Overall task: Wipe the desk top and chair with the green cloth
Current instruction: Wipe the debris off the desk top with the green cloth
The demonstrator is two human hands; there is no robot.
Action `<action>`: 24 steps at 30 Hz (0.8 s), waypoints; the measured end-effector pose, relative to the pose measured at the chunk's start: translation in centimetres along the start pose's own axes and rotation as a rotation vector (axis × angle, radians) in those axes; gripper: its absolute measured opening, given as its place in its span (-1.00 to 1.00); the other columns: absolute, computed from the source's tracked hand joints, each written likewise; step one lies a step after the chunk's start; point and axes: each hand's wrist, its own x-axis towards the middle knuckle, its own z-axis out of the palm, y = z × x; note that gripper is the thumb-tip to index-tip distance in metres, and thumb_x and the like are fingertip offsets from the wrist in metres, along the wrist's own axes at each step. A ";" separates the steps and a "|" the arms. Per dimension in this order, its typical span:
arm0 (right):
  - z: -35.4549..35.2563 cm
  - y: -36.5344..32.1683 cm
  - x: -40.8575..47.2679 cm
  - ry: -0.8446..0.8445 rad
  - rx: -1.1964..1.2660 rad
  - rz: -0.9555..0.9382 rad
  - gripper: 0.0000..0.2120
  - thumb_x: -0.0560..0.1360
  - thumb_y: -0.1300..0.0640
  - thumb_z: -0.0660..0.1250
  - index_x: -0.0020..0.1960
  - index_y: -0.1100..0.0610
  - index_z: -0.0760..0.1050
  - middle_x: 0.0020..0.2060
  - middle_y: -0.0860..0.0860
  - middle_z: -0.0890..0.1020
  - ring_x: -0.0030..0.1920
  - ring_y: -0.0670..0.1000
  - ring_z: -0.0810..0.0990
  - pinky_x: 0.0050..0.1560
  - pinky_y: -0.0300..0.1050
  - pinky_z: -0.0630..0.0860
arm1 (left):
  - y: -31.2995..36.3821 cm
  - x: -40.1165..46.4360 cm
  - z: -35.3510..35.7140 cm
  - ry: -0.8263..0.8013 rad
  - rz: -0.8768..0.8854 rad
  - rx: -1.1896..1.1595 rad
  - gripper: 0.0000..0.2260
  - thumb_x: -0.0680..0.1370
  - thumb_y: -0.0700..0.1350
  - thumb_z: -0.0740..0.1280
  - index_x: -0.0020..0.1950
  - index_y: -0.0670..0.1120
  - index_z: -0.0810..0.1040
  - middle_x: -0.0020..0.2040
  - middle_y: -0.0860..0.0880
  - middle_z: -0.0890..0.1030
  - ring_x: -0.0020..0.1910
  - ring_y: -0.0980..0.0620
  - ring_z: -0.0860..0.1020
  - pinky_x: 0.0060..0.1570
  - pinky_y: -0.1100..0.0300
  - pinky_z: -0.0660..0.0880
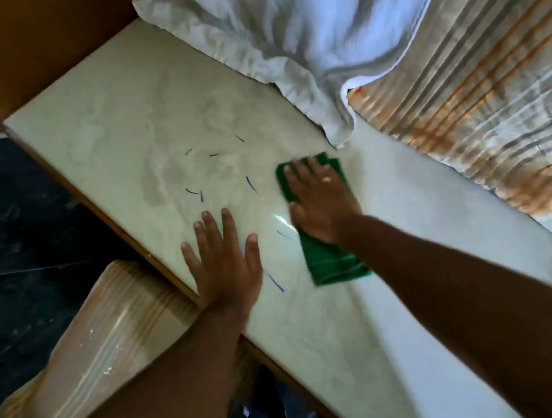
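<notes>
right hand (321, 204) flat, fingers spread, pressing our green cloth (332, 257) on the desk (115, 123) mid-frame | left hand (225, 258) open, palm down, fingers splayed near the front edge | blue pen marks (251, 184) between them | chair (87, 341) lower left

Pale marbled desk top (120, 99) carries the green cloth (334, 257), both flat hands, blue pen-like marks (251, 184), and white fabric (284, 37) toward one o'clock
</notes>
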 end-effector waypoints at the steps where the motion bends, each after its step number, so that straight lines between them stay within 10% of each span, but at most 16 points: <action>1: 0.3 -2.0 -1.8 -0.029 0.021 -0.061 -0.31 0.54 -0.07 0.11 0.59 0.14 0.06 0.58 0.15 0.13 0.55 0.23 0.06 0.51 0.14 0.06 | -0.1 -0.1 -0.4 0.033 -0.018 -0.114 -0.36 0.63 0.18 -0.11 0.64 -0.12 0.12 0.62 -0.20 0.18 0.61 -0.18 0.14 0.54 -0.19 -0.03; 6: 1.0 -0.3 -12.7 -0.207 0.084 -0.395 -0.27 0.45 -0.08 0.17 0.58 0.06 0.11 0.56 0.09 0.23 0.54 0.20 0.17 0.49 0.21 0.10 | -3.2 1.3 -3.2 0.127 0.020 -0.477 -0.36 0.63 0.12 0.03 0.60 -0.26 0.15 0.59 -0.24 0.23 0.60 -0.23 0.16 0.57 -0.04 -0.01; 13: -1.5 4.4 1.1 -0.114 0.017 0.280 -0.19 0.38 -0.10 0.07 0.59 0.15 0.07 0.57 0.18 0.14 0.54 0.26 0.07 0.52 0.07 0.01 | -10.8 13.8 -5.6 -0.045 0.243 0.047 -0.40 0.66 0.17 0.04 0.62 -0.14 0.14 0.62 -0.26 0.13 0.61 -0.27 0.08 0.56 -0.20 -0.05; 19: 2.0 -8.2 -9.6 -0.141 0.159 -0.039 -0.13 0.33 -0.08 0.21 0.58 0.15 0.08 0.57 0.12 0.16 0.55 0.22 0.09 0.50 0.11 0.02 | -11.8 20.9 -5.8 -0.034 0.224 0.159 -0.33 0.65 0.26 -0.03 0.64 -0.11 0.02 0.64 -0.26 0.02 0.62 -0.27 -0.03 0.56 -0.20 -0.13; 24: 0.0 -0.7 -11.9 -0.179 0.177 0.028 -0.17 0.35 -0.09 0.21 0.56 0.20 0.16 0.52 0.16 0.12 0.51 0.31 0.16 0.50 0.04 -0.03 | -12.1 21.4 -4.8 -0.038 0.217 0.102 -0.30 0.63 0.29 -0.02 0.65 -0.09 -0.03 0.64 -0.29 -0.02 0.62 -0.25 -0.07 0.56 -0.21 -0.17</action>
